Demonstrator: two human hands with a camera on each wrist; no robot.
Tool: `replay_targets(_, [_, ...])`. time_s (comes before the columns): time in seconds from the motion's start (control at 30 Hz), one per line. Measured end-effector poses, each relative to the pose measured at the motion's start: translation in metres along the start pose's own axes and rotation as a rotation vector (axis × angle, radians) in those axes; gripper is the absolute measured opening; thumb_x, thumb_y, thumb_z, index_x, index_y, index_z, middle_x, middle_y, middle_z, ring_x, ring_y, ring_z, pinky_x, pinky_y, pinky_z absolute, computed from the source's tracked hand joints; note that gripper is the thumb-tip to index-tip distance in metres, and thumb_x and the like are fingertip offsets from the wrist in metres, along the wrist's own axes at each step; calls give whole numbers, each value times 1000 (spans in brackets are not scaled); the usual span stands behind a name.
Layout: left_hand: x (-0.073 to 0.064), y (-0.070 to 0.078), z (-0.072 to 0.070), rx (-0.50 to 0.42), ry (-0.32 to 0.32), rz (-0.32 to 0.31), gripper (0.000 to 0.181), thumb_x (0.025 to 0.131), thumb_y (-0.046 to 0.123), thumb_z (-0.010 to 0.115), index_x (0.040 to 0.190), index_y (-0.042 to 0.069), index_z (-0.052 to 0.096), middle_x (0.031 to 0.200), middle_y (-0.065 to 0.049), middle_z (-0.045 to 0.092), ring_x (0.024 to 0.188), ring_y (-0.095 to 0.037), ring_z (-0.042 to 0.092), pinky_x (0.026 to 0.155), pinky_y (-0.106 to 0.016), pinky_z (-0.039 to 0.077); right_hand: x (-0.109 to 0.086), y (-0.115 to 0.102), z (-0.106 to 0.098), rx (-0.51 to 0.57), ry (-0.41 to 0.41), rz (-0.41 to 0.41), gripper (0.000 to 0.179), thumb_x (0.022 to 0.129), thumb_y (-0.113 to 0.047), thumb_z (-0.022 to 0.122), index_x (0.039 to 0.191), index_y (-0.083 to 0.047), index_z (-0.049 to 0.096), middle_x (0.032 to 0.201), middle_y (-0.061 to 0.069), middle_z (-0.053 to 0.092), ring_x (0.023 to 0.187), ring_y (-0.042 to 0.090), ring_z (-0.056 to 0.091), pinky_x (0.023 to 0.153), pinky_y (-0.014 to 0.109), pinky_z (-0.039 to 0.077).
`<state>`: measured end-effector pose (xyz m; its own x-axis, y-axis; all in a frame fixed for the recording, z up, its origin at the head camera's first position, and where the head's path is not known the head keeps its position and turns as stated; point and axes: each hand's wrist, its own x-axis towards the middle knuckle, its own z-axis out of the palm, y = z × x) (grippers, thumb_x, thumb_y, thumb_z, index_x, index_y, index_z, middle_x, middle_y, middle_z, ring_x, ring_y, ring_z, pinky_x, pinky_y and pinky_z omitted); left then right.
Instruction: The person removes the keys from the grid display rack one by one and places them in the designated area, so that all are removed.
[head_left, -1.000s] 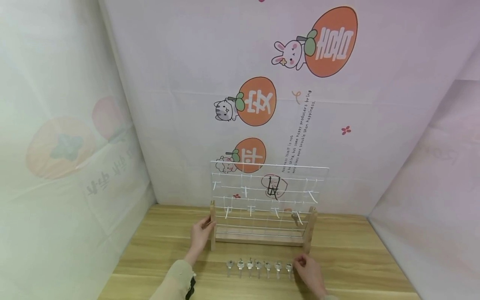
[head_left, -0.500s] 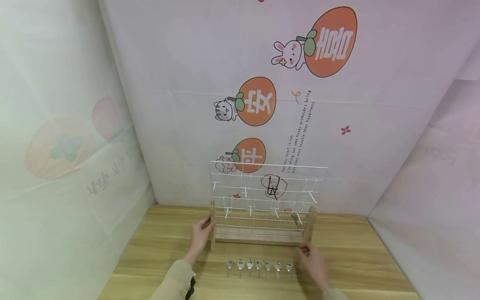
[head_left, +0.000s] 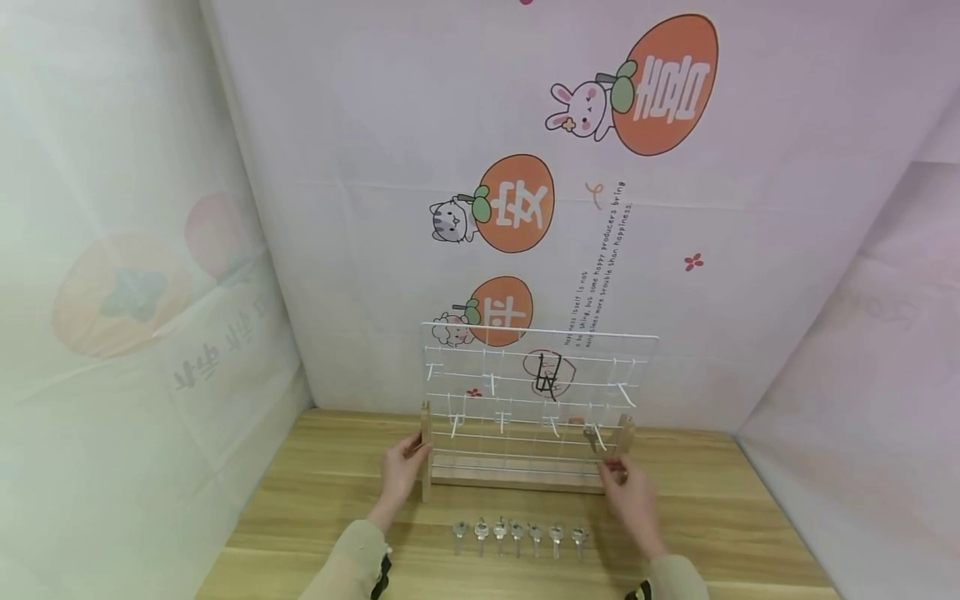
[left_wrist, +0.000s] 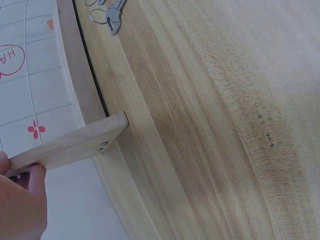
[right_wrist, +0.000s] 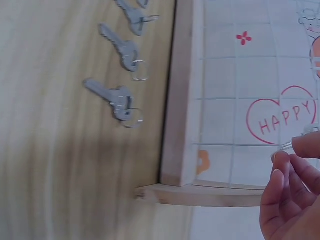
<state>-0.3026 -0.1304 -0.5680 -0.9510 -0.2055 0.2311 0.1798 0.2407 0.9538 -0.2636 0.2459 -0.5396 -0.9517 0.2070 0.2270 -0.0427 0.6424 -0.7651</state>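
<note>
A white wire rack (head_left: 540,334) with several hooks stands between wooden posts. My left hand (head_left: 401,469) grips the left post (left_wrist: 70,145) between thumb and fingers. In front of the rack's right post (head_left: 625,433), my right hand (head_left: 628,498) is raised just below the lower right hook (head_left: 597,437). Its fingers are curled, with thumb and index fingertip close together. In the right wrist view a thin, shiny piece (right_wrist: 286,146) shows between them; whether they hold it is unclear. Silver keys (right_wrist: 117,100) with rings lie in a row before the rack.
A small grey-brown thing (head_left: 590,437), perhaps a key, hangs by the lower right hook. The wood-grain table (head_left: 330,450) bears the rack and keys. Printed cloth walls (head_left: 360,275) enclose the back and sides. Black lines (head_left: 547,373) show at the rack's upper middle.
My right hand has risen from beside the rightmost key to just below the lower right hook. The left hand stays on its post. The keys in the row have not moved.
</note>
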Motion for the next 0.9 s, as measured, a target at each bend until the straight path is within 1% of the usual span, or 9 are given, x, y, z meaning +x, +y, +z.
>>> replay_targets(0.13, [0, 0, 0, -4, 4, -10, 35, 91, 5, 69, 122, -9, 63, 121, -29, 67, 109, -42, 68, 87, -34, 63, 5, -8, -4, 51, -4, 18, 23, 97, -16, 63, 116, -2, 63, 105, 18, 70, 69, 6, 57, 48, 20, 51])
replay_targets(0.23, [0, -1, -1, -10, 3, -13, 34, 91, 5, 69, 122, -9, 63, 121, -30, 67, 109, -42, 68, 88, -34, 63, 10, -13, -5, 62, -3, 33, 25, 98, -20, 63, 119, -7, 62, 106, 16, 70, 69, 8, 56, 49, 21, 51])
replay_targets(0.3, [-1, -2, -1, -8, -1, -8, 34, 92, 4, 68, 122, -10, 63, 121, -30, 66, 109, -43, 68, 88, -34, 63, 13, -16, -5, 60, 9, 26, 26, 97, -20, 64, 120, -9, 62, 108, 15, 71, 71, 8, 57, 52, 20, 51])
replay_targets(0.47, [-1, -2, -1, -2, 5, -4, 34, 91, 4, 69, 121, -10, 63, 119, -30, 67, 108, -42, 69, 87, -34, 63, 19, -21, -3, 45, 75, -22, 26, 93, -16, 68, 119, -10, 65, 114, 15, 73, 80, 9, 65, 63, 15, 53])
replay_targets(0.63, [-1, 0, -1, -4, 13, -3, 33, 91, 4, 69, 120, -10, 64, 119, -30, 67, 108, -42, 69, 87, -34, 63, 22, -22, 1, 55, 108, -34, 24, 92, -16, 70, 115, -9, 67, 113, 15, 74, 84, 14, 71, 68, 13, 54])
replay_targets(0.67, [-1, 1, -1, -2, 14, 0, 33, 91, 4, 69, 120, -10, 64, 118, -30, 67, 107, -42, 69, 87, -34, 63, 23, -22, 2, 58, 113, -32, 24, 92, -16, 71, 115, -9, 67, 112, 15, 75, 83, 12, 70, 67, 13, 54])
replay_targets(0.8, [-1, 2, -1, 4, 11, 5, 33, 91, 4, 69, 120, -10, 64, 119, -30, 67, 108, -42, 69, 87, -35, 63, 25, -23, 4, 76, 141, -46, 21, 91, -14, 72, 110, -8, 69, 107, 15, 76, 75, -1, 65, 63, 12, 52])
replay_targets(0.9, [-1, 3, -1, 7, 8, 7, 34, 91, 4, 69, 121, -11, 63, 119, -31, 67, 108, -43, 69, 88, -35, 63, 27, -23, 5, 91, 155, -51, 19, 90, -14, 72, 108, -7, 69, 105, 16, 76, 72, -4, 63, 61, 12, 52])
